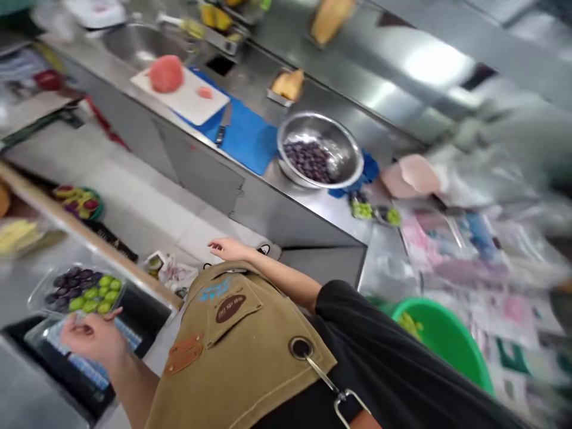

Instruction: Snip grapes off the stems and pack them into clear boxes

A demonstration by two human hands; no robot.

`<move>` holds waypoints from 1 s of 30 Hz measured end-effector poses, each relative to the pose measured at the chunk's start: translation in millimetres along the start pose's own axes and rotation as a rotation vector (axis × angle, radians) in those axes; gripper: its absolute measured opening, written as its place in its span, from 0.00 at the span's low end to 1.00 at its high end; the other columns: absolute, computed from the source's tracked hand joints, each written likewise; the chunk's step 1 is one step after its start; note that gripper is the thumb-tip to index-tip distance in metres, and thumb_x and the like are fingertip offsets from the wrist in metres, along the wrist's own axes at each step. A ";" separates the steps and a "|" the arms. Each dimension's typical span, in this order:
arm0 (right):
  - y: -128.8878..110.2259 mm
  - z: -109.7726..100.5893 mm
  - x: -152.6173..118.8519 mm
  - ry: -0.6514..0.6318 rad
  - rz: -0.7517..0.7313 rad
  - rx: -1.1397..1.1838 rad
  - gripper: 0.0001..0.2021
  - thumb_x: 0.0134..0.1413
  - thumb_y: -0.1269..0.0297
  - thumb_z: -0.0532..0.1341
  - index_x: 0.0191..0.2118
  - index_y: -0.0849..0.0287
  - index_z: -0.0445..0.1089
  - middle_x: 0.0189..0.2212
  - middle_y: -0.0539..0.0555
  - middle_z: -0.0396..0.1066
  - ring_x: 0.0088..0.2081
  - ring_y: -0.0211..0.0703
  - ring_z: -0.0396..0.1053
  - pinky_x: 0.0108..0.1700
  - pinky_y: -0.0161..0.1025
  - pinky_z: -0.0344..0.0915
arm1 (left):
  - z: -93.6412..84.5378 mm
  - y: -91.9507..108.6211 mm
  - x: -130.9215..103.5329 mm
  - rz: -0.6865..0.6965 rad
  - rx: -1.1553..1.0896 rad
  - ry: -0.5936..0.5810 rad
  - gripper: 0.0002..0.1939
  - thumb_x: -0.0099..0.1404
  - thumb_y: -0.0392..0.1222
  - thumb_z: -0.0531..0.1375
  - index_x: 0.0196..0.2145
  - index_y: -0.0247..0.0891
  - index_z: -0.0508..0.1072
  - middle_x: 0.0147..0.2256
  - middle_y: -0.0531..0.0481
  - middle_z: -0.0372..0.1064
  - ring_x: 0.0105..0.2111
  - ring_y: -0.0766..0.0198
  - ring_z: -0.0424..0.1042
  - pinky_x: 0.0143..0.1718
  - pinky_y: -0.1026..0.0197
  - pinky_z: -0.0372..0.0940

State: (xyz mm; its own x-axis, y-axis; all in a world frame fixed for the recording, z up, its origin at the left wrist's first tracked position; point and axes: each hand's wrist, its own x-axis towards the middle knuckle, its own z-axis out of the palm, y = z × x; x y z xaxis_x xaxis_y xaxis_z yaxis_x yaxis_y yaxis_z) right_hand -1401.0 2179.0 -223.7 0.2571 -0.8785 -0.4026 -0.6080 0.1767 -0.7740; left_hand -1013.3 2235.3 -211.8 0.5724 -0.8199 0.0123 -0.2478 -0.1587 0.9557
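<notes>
My left hand [95, 338] is over a low counter, thumb stretched out and fingers loosely bent, with nothing visible in it. It is close to the near edge of a clear plastic box [33, 298] holding dark grapes [71, 284] and green grapes [100, 293]; I cannot tell whether it touches the box. Beneath the hand lies a blue-and-white patterned packet [92, 366] in a black recess. My right hand [223, 249] hangs free over the floor in front of my brown apron [241, 357], fingers loosely extended and holding nothing.
Along the steel counter are a steel bowl [353, 164] of dark grapes, a knife [222, 126] on a blue cloth [250, 137], and a white cutting board [201, 113] with a red melon-like piece [166, 74]. A green tub [460, 339] stands right; bags [179, 273] sit on the floor.
</notes>
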 end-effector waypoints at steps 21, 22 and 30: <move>199.4 -80.9 -506.2 1.906 1.104 0.070 0.22 0.71 0.51 0.59 0.56 0.60 0.79 0.48 0.65 0.83 0.46 0.56 0.81 0.53 0.55 0.78 | 494.7 160.3 -378.7 0.195 -0.069 -1.917 0.25 0.67 0.54 0.69 0.54 0.48 0.65 0.35 0.57 0.59 0.22 0.70 0.64 0.26 0.55 0.80; 204.2 -67.8 -526.8 1.928 1.223 0.057 0.23 0.70 0.50 0.59 0.57 0.61 0.79 0.49 0.67 0.83 0.48 0.59 0.81 0.56 0.58 0.78 | 513.0 161.9 -400.4 0.205 -0.056 -1.958 0.25 0.67 0.54 0.69 0.54 0.47 0.65 0.35 0.57 0.59 0.23 0.69 0.65 0.27 0.54 0.81; 207.7 25.3 -586.5 1.408 1.488 0.374 0.34 0.67 0.45 0.62 0.69 0.64 0.70 0.63 0.72 0.75 0.65 0.69 0.73 0.70 0.64 0.68 | 619.0 157.5 -545.8 0.329 0.151 -1.978 0.27 0.69 0.54 0.68 0.56 0.38 0.64 0.38 0.55 0.63 0.23 0.70 0.67 0.26 0.60 0.76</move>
State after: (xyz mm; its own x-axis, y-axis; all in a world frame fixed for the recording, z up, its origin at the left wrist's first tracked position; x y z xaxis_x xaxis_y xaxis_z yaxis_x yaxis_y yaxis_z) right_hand -1659.1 2742.1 -160.7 -0.9016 0.3533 -0.2495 0.4281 0.8113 -0.3982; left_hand -1848.6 2317.3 -249.9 -0.9591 -0.1636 -0.2309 -0.2549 0.1450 0.9560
